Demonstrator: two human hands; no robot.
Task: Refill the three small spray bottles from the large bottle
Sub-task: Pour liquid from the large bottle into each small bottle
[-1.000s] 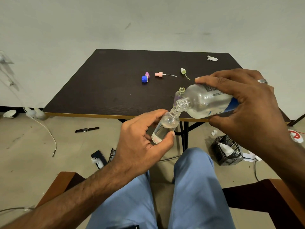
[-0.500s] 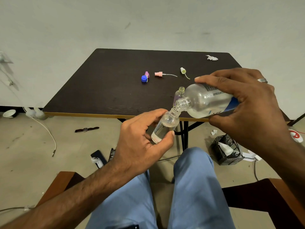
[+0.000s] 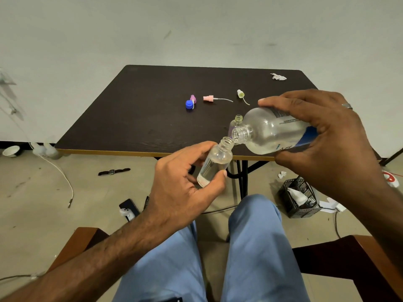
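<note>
Large bottle is lying tipped nearly flat in the right hand, fingers wrapping over its top and thumb under, mouth pointing down-left. It's hanging in the air just past the near edge of the table, over the person's lap. Left hand is gripping a small spray bottle w/ thumb and fingers curled round its body, tilting its open neck up toward the big mouth. The two mouths are sitting just beside each other; can't tell if liquid is running between them right now. Small one is showing clear liquid up much of its body.

Step, as I read it: filling one of the three small bottles. Next move prob. calls for keeping the mouths lined up, then righting the big bottle before overflow and finding the matching sprayer top.

Further out: a second small bottle, capless, is standing on the table right behind the big bottle's neck, so it's at risk of a knock when the hands move back. A third isn't clearly visible. On the table: blue cap, purple sprayer top, pink sprayer top w/ tube, pale green sprayer top, crumpled tissue. Below on the floor: black basket, wristwatch.
</note>
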